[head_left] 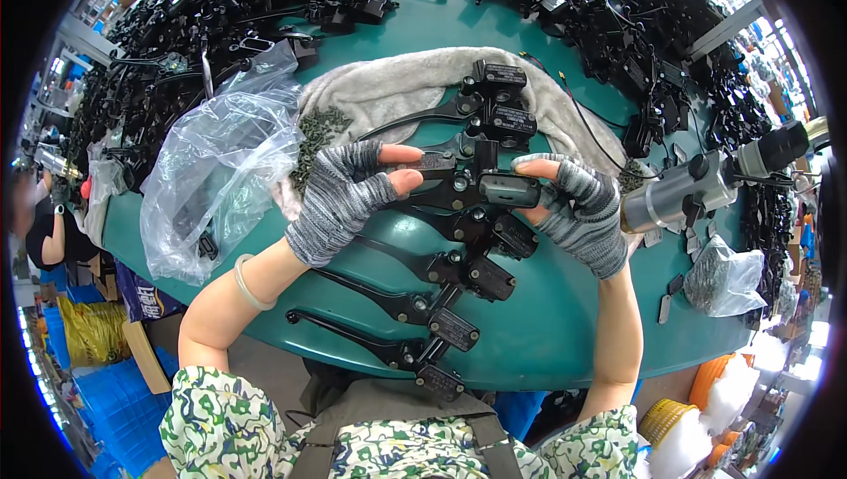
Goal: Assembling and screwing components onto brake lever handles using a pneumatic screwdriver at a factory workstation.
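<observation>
A column of black brake lever assemblies (454, 329) lies in front of me, with levers toward the left and box-shaped fluid reservoirs toward the right. My left hand (340, 197), in a grey fingerless glove, pinches a small dark rectangular reservoir cap (432, 162) between thumb and finger. My right hand (587, 214), gloved alike, has its fingers closed at the right end of one reservoir (510, 190). That reservoir's top looks lighter and hollow, unlike the lettered caps on its neighbours. The right fingertips are partly hidden behind it.
A grey cloth (388, 73) arcs behind the levers, with small dark parts (323, 130) heaped at its left. A clear plastic bag (221, 170) lies left. At right are a metal cylindrical tool (679, 192) and a bag of parts (723, 276). Lever heaps (238, 3) fill the back.
</observation>
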`<act>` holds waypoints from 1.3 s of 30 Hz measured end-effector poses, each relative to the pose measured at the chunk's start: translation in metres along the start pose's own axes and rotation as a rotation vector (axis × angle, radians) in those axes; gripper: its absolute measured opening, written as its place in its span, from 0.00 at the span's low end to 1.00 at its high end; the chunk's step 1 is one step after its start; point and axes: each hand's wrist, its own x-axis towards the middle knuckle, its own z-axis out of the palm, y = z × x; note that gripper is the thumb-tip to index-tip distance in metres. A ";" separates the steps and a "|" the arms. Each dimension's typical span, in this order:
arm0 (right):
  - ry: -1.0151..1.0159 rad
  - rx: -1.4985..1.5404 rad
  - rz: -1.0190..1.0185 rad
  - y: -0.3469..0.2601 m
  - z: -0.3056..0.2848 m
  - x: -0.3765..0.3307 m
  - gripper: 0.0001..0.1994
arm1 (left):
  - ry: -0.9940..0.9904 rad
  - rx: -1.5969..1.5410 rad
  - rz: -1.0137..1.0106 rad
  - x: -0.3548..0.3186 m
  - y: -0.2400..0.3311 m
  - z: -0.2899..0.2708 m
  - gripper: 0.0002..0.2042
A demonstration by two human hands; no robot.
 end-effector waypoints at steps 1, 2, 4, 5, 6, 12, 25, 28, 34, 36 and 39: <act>0.002 -0.011 -0.013 -0.002 0.000 0.000 0.22 | 0.000 -0.029 -0.015 -0.001 0.000 -0.001 0.14; 0.005 -0.021 -0.026 -0.004 0.000 0.000 0.22 | 0.002 -0.026 -0.014 -0.002 -0.001 -0.001 0.14; -0.002 -0.021 -0.033 -0.006 -0.001 0.000 0.21 | 0.015 0.002 -0.008 -0.003 -0.001 -0.002 0.14; -0.010 -0.023 -0.036 -0.007 -0.002 0.000 0.21 | 0.020 0.015 -0.004 -0.004 -0.001 -0.003 0.15; -0.018 -0.026 -0.039 -0.008 -0.003 0.000 0.21 | 0.023 0.017 -0.002 -0.004 -0.002 -0.004 0.15; -0.056 -0.017 -0.002 -0.025 -0.005 -0.001 0.20 | 0.048 0.024 0.039 -0.012 0.000 -0.006 0.16; -0.089 -0.101 -0.009 -0.055 -0.002 0.000 0.19 | 0.101 -0.058 0.035 -0.031 -0.003 -0.014 0.17; -0.081 -0.122 -0.020 -0.062 -0.002 -0.001 0.19 | 0.108 -0.111 0.033 -0.035 -0.005 -0.016 0.17; -0.104 -0.184 -0.011 -0.078 -0.002 0.001 0.19 | 0.110 -0.129 0.040 -0.042 -0.010 -0.021 0.17; -0.093 -0.187 -0.039 -0.079 -0.001 0.001 0.19 | 0.117 -0.116 0.050 -0.046 -0.009 -0.021 0.17; -0.071 -0.189 -0.090 -0.080 0.002 0.000 0.19 | 0.124 -0.137 0.059 -0.050 -0.011 -0.022 0.17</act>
